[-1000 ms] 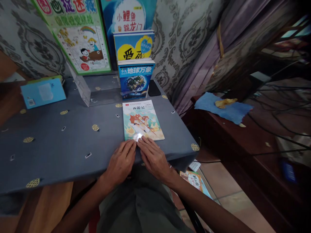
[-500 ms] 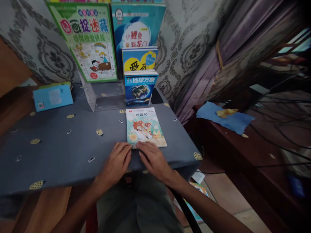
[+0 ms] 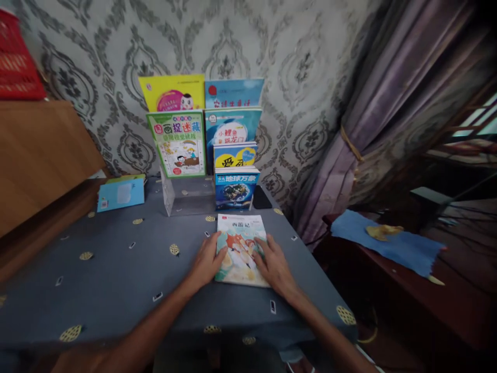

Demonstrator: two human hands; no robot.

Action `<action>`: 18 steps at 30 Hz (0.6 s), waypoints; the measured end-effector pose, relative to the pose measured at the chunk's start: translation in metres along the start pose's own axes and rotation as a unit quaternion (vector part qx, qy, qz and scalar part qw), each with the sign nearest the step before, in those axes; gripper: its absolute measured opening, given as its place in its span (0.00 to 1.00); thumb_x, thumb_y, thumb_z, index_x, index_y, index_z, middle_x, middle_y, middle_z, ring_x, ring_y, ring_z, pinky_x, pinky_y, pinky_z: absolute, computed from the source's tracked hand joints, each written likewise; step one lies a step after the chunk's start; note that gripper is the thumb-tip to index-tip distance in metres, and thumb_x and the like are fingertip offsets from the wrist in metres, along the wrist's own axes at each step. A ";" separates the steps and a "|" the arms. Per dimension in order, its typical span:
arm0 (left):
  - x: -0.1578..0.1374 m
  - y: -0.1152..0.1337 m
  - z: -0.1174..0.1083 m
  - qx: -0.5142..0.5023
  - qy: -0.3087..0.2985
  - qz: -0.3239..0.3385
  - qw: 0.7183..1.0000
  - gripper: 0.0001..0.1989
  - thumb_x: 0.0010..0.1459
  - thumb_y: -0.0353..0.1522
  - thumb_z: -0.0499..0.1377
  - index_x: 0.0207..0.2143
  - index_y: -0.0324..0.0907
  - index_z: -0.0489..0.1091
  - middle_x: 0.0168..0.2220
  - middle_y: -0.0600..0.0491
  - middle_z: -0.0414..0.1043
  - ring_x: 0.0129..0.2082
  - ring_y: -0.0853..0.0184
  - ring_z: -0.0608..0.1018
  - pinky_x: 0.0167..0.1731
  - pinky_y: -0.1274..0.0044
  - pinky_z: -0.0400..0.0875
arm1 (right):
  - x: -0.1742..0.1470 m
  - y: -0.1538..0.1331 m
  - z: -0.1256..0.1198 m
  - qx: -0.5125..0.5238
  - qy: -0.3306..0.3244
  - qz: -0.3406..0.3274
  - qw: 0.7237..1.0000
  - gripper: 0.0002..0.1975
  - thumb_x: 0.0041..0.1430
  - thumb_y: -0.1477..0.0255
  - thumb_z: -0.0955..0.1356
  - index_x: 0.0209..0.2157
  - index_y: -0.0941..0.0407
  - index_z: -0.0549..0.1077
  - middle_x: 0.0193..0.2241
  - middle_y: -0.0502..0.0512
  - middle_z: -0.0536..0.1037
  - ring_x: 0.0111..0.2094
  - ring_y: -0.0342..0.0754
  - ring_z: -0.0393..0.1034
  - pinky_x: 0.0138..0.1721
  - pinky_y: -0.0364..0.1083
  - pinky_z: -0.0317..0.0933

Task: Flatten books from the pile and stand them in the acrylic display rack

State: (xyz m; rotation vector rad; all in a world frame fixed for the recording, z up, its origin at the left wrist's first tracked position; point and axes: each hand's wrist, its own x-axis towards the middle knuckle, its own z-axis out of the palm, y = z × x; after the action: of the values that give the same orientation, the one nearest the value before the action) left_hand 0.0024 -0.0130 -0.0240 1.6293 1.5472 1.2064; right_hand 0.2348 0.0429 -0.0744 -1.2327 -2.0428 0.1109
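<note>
A picture book (image 3: 243, 264) with a light cover, black Chinese title and an orange-and-white illustration lies face up on the patterned grey tablecloth (image 3: 128, 285). My left hand (image 3: 207, 261) grips its left edge, thumb over the cover. On the opposite side my right hand (image 3: 275, 263) holds the right edge, with fingers resting on the cover. Just behind the book stands a clear acrylic rack (image 3: 190, 199). A blue earth book (image 3: 236, 190) is in its front right slot, a green picture book (image 3: 182, 147) to the left.
Further books, including a yellow one (image 3: 174, 92), fill the rack's rear tiers. A dark phone (image 3: 262, 197) lies beside the rack. Light blue books (image 3: 121, 195) lie at the back left, near a wooden panel (image 3: 42, 155). To the right, blue cloth (image 3: 357, 228) covers part of a dark red surface.
My hands have gone from the book's near edge to its left and right sides and now hold it. The view has tilted up, showing more wall and the upper books.
</note>
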 end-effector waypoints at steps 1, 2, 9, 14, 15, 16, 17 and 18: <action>0.002 0.001 0.000 -0.064 0.016 -0.041 0.997 0.26 0.59 0.40 0.60 0.58 0.40 0.65 0.53 0.41 0.73 0.54 0.55 0.75 0.56 0.62 0.69 | -0.003 0.000 0.002 0.003 0.006 0.002 1.000 0.21 0.64 0.64 0.63 0.54 0.57 0.74 0.58 0.69 0.71 0.60 0.65 0.66 0.56 0.66 0.65; 0.004 0.003 -0.001 -0.128 0.032 -0.087 0.987 0.27 0.58 0.40 0.61 0.57 0.40 0.65 0.52 0.42 0.74 0.51 0.57 0.77 0.52 0.65 0.72 | -0.006 -0.002 0.002 0.007 0.012 0.005 1.000 0.20 0.64 0.63 0.63 0.53 0.57 0.75 0.58 0.69 0.71 0.60 0.66 0.66 0.55 0.66 0.66; 0.003 0.008 -0.007 -0.354 -0.021 -0.298 0.886 0.26 0.49 0.39 0.68 0.48 0.37 0.67 0.35 0.47 0.79 0.28 0.64 0.81 0.26 0.77 0.72 | -0.032 -0.011 0.002 0.044 0.009 0.030 0.999 0.21 0.65 0.59 0.63 0.54 0.53 0.75 0.61 0.67 0.69 0.62 0.67 0.64 0.57 0.68 0.65; -0.011 0.017 -0.016 -0.407 -0.044 -0.249 0.877 0.27 0.41 0.41 0.73 0.42 0.37 0.73 0.34 0.46 0.81 0.31 0.61 0.82 0.29 0.76 0.73 | -0.039 -0.018 0.002 0.133 0.017 0.066 0.989 0.25 0.64 0.57 0.63 0.58 0.52 0.71 0.63 0.65 0.68 0.63 0.65 0.63 0.60 0.67 0.62; -0.015 0.019 -0.017 -0.418 -0.041 -0.236 0.876 0.27 0.40 0.42 0.73 0.41 0.37 0.73 0.35 0.46 0.81 0.32 0.61 0.83 0.30 0.76 0.74 | -0.039 -0.020 0.001 0.159 0.022 0.079 0.984 0.26 0.64 0.56 0.63 0.60 0.53 0.70 0.63 0.65 0.68 0.64 0.64 0.63 0.61 0.67 0.61; -0.019 0.022 -0.019 -0.429 -0.039 -0.222 0.875 0.27 0.40 0.42 0.74 0.41 0.38 0.74 0.36 0.46 0.82 0.33 0.60 0.83 0.31 0.76 0.74 | -0.038 -0.024 -0.001 0.187 0.028 0.097 0.977 0.28 0.64 0.56 0.64 0.61 0.53 0.68 0.63 0.64 0.68 0.64 0.63 0.63 0.62 0.67 0.60; -0.023 0.025 -0.022 -0.440 -0.038 -0.208 0.873 0.27 0.40 0.42 0.74 0.41 0.38 0.74 0.37 0.45 0.82 0.34 0.60 0.83 0.32 0.76 0.74 | -0.037 -0.028 -0.003 0.216 0.033 0.120 0.969 0.29 0.63 0.55 0.64 0.62 0.54 0.67 0.63 0.64 0.68 0.64 0.63 0.63 0.63 0.67 0.59; -0.028 0.028 -0.024 -0.450 -0.040 -0.196 0.870 0.26 0.41 0.42 0.74 0.41 0.38 0.75 0.38 0.45 0.82 0.35 0.60 0.83 0.34 0.75 0.74 | -0.035 -0.033 -0.007 0.245 0.036 0.147 0.958 0.31 0.62 0.54 0.65 0.62 0.54 0.67 0.63 0.64 0.69 0.64 0.63 0.63 0.63 0.67 0.58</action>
State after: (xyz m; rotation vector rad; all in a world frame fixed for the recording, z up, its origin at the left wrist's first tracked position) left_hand -0.0046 -0.0485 0.0046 0.6960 0.9341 1.3088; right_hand 0.2241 -0.0043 -0.0743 -1.1834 -1.6199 0.6638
